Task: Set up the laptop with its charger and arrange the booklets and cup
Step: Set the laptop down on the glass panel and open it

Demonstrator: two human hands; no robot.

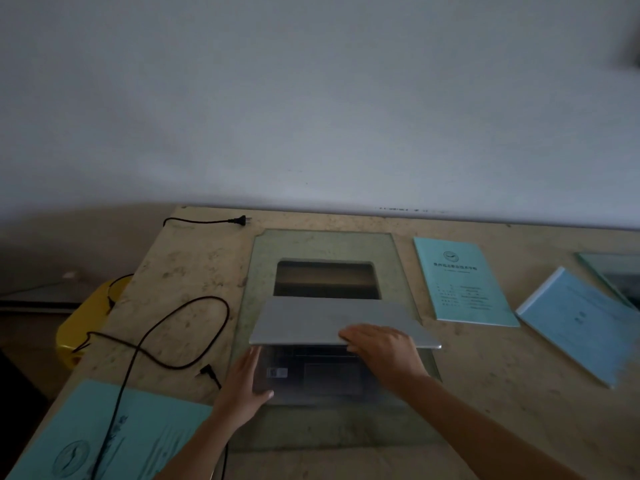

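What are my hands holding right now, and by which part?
The right hand grips the laptop lid at its front edge, right of centre. The left hand lies flat on the laptop base, at its left side, holding nothing.

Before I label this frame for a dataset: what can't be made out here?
Head view only.
Laptop screen: faces away behind its partly raised lid.
Teal booklet print: too small.
Blue booklet cover: blurred.
Charger cable: cut off by the bottom edge.
Cup: not in view.
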